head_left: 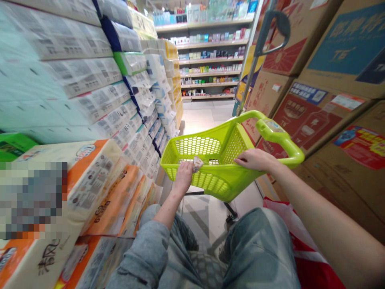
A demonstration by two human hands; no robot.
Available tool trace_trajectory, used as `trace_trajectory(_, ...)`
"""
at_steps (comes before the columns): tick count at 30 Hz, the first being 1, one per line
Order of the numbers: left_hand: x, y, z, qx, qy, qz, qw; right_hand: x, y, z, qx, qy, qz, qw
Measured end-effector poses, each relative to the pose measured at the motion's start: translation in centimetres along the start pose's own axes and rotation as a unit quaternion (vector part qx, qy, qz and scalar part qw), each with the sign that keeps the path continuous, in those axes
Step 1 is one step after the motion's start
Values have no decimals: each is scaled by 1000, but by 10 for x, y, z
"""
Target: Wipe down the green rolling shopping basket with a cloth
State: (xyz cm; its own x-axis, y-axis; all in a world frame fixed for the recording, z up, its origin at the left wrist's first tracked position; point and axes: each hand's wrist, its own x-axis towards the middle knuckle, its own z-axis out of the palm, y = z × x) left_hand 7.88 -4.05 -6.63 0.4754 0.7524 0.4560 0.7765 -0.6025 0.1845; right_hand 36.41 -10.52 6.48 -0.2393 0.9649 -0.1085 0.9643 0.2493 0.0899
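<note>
Head view, one frame. Work area: a lime-green basket cart (240, 180) in an aisle, in front of the seated or crouched wearer's knees; posture not certain. Cart's interior shows only in part through its mesh walls; contents cannot be read.

Left hand (183, 177): at the near rim, toward the cart's left end. Fingers bent together, apparently pinching a small crumpled white wad (197, 164) with darker marks. Wad sits at the rim, beside the fingertips; nature unclear.

Right hand (255, 160): on the same rim, farther right, below the moulded green handle (278, 130). Fingers curled over the edge, grasping the cart; thumb side partly hidden. Hands well apart.

Grey pull bar (258, 50) with a looped grip rises behind the cart's right end. Dark wheel (231, 216) shows beneath, near the floor (200, 116).

Left side: plastic-wrapped packs (84, 74) stacked high; nearer, an orange-and-cream pack (99, 172), with a pixelated patch at the left edge. Right side: printed cardboard cartons (315, 114), stacked. Red-and-white bag (306, 249) lies low, next to the right denim knee (258, 249). Far end: shelves (212, 42) with rows of small boxes and bottles.
</note>
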Motion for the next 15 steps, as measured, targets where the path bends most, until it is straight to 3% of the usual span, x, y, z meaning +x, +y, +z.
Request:
trace_trajectory(3, -17, -8, -2, -71, 87, -74, 991, 0, -6, -2, 16, 1, 1, 1000)
trace_trajectory(6, -44, -3, 6, -143, 166, -175, 960, 2, -9, -1, 20, -5, 15, 1000)
trace_trajectory(8, -60, 7, 17, -187, 158, -257, 935, 3, -11, -1, 11, -5, 23, 1000)
trace_trajectory(10, -68, 19, 30, -255, 110, -318, 906, 4, -12, 0, 1, -4, 25, 1000)
trace_trajectory(13, -63, 36, 47, -362, 59, -368, 855, 4, -14, -1, -3, -5, 23, 1000)
trace_trajectory(15, -51, 44, 54, -423, 66, -396, 813, 3, -17, -2, -1, -2, 24, 1000)
